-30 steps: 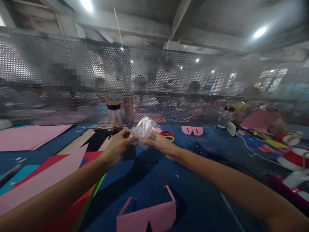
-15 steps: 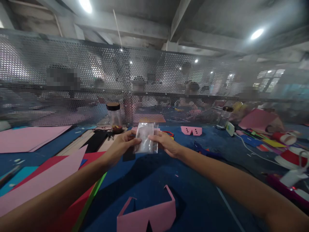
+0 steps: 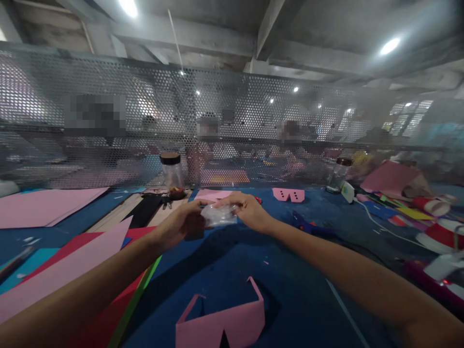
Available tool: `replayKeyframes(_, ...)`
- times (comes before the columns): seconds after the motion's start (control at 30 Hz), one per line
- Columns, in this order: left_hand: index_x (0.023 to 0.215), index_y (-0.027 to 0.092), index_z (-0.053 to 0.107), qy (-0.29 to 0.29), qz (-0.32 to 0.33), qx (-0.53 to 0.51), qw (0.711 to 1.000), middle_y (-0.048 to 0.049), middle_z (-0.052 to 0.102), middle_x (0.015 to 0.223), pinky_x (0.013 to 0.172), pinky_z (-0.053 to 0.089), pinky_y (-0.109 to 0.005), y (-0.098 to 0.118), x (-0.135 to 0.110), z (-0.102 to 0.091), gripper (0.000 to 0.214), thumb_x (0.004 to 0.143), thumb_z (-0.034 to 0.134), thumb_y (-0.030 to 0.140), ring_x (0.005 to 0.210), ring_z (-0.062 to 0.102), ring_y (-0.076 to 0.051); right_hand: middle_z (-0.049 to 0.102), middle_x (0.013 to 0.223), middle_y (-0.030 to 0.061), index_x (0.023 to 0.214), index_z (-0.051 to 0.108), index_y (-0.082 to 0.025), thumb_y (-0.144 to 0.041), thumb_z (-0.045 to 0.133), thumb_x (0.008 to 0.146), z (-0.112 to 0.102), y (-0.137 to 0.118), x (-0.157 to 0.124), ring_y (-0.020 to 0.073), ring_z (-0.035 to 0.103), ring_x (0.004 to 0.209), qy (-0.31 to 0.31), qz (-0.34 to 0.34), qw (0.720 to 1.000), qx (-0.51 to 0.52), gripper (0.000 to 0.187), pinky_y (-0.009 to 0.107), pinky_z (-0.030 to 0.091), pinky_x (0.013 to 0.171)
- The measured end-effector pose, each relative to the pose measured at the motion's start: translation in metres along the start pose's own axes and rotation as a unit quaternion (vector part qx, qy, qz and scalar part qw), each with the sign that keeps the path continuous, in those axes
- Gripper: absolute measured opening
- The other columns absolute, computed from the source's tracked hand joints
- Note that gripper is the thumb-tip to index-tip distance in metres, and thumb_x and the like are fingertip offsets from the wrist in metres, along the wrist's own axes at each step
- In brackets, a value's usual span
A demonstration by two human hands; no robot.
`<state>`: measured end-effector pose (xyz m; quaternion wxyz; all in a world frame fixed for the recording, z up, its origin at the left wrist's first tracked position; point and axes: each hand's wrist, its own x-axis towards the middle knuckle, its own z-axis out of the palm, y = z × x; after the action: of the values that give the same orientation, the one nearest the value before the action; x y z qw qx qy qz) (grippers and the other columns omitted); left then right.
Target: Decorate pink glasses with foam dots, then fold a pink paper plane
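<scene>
Both my hands meet over the blue table [image 3: 232, 270], pinching a small clear plastic bag [image 3: 218, 215] between them. My left hand [image 3: 181, 223] grips its left side, fingers closed. My right hand [image 3: 246, 210] curls over its top and right side. The bag lies nearly flat and folded down, low above the table. A pink paper glasses cut-out [image 3: 221, 323] lies on the table near me, below my arms.
Pink, red and green paper sheets [image 3: 65, 261] cover the left side. A clear jar with a dark lid [image 3: 171, 175] stands by the perforated metal screen [image 3: 145, 121]. Another pink cut-out [image 3: 288, 195], a second jar [image 3: 339, 175], a white cable and craft scraps lie to the right. People sit behind the screen.
The bag was held upright and spread between my hands; now it is lowered and folded flat, with my right hand moved over its top.
</scene>
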<state>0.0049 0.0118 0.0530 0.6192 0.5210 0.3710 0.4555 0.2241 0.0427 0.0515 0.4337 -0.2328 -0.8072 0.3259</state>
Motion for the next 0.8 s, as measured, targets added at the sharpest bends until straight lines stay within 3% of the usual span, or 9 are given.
replayKeyframes(0.13,0.104,0.018,0.071,-0.051,-0.032,-0.035,0.998,-0.0074,0.073,0.100,0.086,0.058,-0.037,-0.001,-0.001,-0.002,0.033,0.077,0.078,0.035,0.092,0.069,-0.022,0.067,0.093,0.0030,0.101,0.079,-0.023,0.006,0.043,0.069,-0.007,-0.001,-0.006,0.0166,0.060,0.089,-0.003,-0.035,0.997,-0.074,0.056,0.030,0.046,0.083)
replayKeyframes(0.3,0.109,0.021,0.066,-0.017,-0.037,0.039,0.998,-0.0015,0.074,0.092,0.073,0.055,-0.026,-0.011,0.002,-0.002,0.048,0.066,0.089,0.020,0.078,0.070,-0.015,0.068,0.098,0.0038,0.107,0.077,-0.024,0.005,0.044,0.074,-0.007,-0.003,-0.008,0.0177,0.061,0.094,-0.052,-0.021,0.993,-0.108,0.055,0.035,0.047,0.089)
replayKeyframes(0.43,0.113,0.019,0.066,-0.013,0.019,0.078,0.997,-0.0034,0.075,0.091,0.069,0.052,-0.026,-0.008,0.002,-0.001,0.053,0.066,0.089,0.020,0.077,0.069,-0.016,0.065,0.132,0.0041,0.130,0.065,-0.027,-0.005,0.053,0.079,-0.014,-0.006,-0.002,0.0212,0.058,0.119,-0.120,0.048,0.991,0.025,0.057,0.039,0.044,0.103)
replayKeyframes(0.5,0.111,0.017,0.066,0.003,0.049,0.094,0.994,-0.0048,0.075,0.094,0.073,0.052,-0.026,-0.005,0.002,-0.001,0.051,0.065,0.089,0.021,0.081,0.069,-0.017,0.065,0.134,0.0051,0.137,0.060,-0.027,-0.011,0.058,0.078,-0.019,-0.007,0.001,0.0223,0.059,0.120,-0.123,0.121,0.976,0.133,0.061,0.039,0.046,0.102)
replayKeyframes(0.57,0.107,0.015,0.067,0.028,0.071,0.104,0.992,-0.0058,0.075,0.097,0.078,0.052,-0.027,-0.004,0.003,-0.003,0.051,0.062,0.091,0.022,0.086,0.069,-0.018,0.068,0.128,0.0067,0.135,0.060,-0.025,-0.020,0.060,0.081,-0.022,-0.006,0.002,0.0220,0.063,0.113,-0.098,0.191,0.954,0.209,0.055,0.038,0.050,0.098)
replayKeyframes(0.63,0.105,0.015,0.067,0.048,0.088,0.113,0.989,-0.0066,0.075,0.099,0.080,0.052,-0.029,-0.006,0.005,-0.006,0.052,0.061,0.091,0.024,0.088,0.069,-0.019,0.069,0.121,0.0072,0.128,0.065,-0.023,-0.033,0.062,0.086,-0.022,-0.005,0.002,0.0212,0.065,0.106,-0.073,0.226,0.948,0.213,0.043,0.038,0.052,0.094)
replayKeyframes(0.8,0.104,0.015,0.067,0.046,0.105,0.146,0.983,-0.0054,0.074,0.094,0.080,0.051,-0.031,-0.009,0.007,-0.010,0.048,0.063,0.090,0.026,0.088,0.069,-0.021,0.070,0.087,0.0014,0.103,0.072,-0.018,-0.042,0.077,0.078,-0.012,0.000,-0.003,0.0176,0.065,0.084,-0.077,0.181,0.977,0.078,0.035,0.030,0.051,0.076)
